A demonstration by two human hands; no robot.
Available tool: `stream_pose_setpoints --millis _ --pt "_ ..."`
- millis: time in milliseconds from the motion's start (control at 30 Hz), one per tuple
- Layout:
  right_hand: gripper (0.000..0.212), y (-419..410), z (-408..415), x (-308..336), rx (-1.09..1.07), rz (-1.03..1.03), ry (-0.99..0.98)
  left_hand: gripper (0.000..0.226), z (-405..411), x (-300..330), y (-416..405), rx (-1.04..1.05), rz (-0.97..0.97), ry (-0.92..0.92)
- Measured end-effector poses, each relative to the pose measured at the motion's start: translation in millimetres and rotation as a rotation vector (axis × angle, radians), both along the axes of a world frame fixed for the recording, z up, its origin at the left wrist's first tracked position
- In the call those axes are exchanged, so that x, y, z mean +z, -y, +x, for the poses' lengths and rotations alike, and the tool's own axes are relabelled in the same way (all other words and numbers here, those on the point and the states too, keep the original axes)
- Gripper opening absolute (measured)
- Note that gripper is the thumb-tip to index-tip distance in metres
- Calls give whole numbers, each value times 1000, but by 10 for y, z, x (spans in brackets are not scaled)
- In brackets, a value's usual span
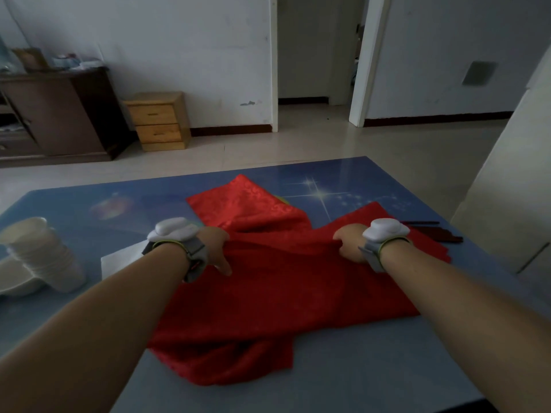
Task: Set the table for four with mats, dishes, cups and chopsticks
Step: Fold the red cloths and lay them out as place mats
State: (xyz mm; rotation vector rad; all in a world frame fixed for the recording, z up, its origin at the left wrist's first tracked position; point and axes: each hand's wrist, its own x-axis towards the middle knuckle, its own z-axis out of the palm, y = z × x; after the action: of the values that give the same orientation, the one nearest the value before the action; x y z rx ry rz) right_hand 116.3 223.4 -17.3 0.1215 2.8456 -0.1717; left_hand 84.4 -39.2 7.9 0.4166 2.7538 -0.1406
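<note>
Red cloth mats (277, 296) lie rumpled and overlapping in the middle of the blue table (372, 368). My left hand (216, 248) grips a raised fold of the red cloth at its left side. My right hand (348, 242) pinches the same fold further right. A stack of white cups (44, 254) lies tilted at the left, against a white bowl (18, 281). Dark chopsticks (435, 232) lie at the right, partly under the cloth's edge. A white flat thing (119, 260) shows beside my left wrist.
A white cabinet or fridge (512, 189) stands close to the table's right side. Beyond the far table edge is open floor, with a small wooden drawer unit (158, 120), a dark sideboard (56, 114) and a doorway behind.
</note>
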Motion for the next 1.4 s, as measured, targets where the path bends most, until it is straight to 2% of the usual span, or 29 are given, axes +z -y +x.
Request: stream_pose_setpoints --millis 167,267,367,700,767,900,967,1134,1234,1300,1400 --pt "32 -19 -289 -120 -88 -3 -103 48 -312 -106 51 72 37 -110" --pt "31 -124 -532 -332 -95 47 -81 39 -488 -267 67 120 78 -179" --pt "31 -221 -665 -439 -133 4 -86 33 -616 -448 61 162 125 -190" --pt "29 -284 -880 -516 -108 247 -102 29 -886 -857 -63 173 226 -354" --pt "29 -258 -866 -504 -97 292 -117 34 -897 -905 -68 164 212 -367" --pt "31 -187 -747 -460 -76 387 -114 68 -759 -986 -34 168 251 -437" --pt "35 -110 -676 -433 -56 421 -130 72 -650 -992 -1 146 266 -449" --pt "33 368 -497 -429 94 290 -194 44 -324 -1039 49 85 307 -305" --pt "29 765 -344 -498 234 167 -182 40 -179 -1074 158 115 375 -312" --pt "28 1029 -225 -543 300 91 -157 42 -71 -1049 277 213 402 -348" --pt "30 1302 -106 -602 370 22 -126 47 3 -983 422 502 387 -350"
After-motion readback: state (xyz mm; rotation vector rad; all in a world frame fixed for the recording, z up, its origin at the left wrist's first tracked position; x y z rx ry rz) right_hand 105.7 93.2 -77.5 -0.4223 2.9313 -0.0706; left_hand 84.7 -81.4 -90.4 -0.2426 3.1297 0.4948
